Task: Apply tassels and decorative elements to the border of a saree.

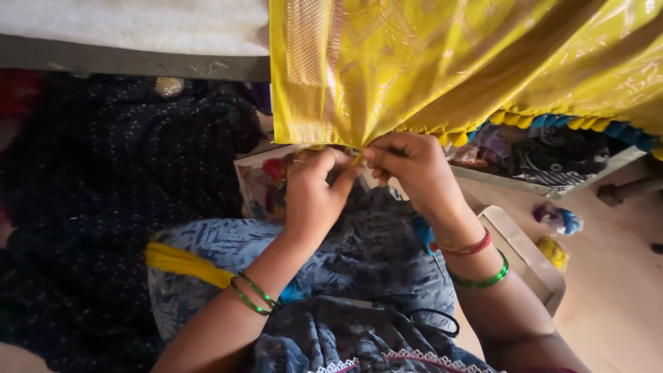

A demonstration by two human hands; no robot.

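At the lower hem of the yellow silk cloth (442, 62), which hangs from twelve o'clock, the left hand (314, 190) and the right hand (411, 166) meet, both pinched shut on a small yellow tassel (356, 159) at the hem's edge. A row of yellow and blue tassels (552, 123) runs along the hem toward three o'clock. A bundle of yellow thread (181, 263) lies across the person's blue patterned lap at eight o'clock.
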